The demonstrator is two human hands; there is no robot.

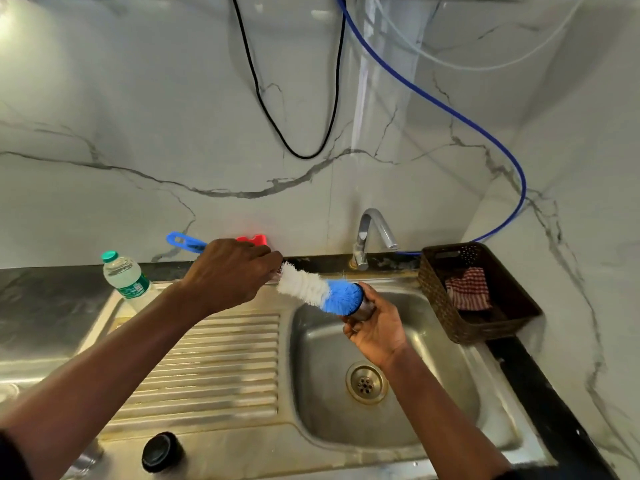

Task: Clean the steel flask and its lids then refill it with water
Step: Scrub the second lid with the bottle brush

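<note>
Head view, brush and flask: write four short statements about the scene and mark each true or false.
1. The left hand grips the brush by its handle. True.
2. The right hand holds the flask over the ribbed drainboard. False: it is over the sink basin.
3. The black lid is on the flask. False: it lies on the sink's front rim.
4. The basket holds a checked cloth. True.
</note>
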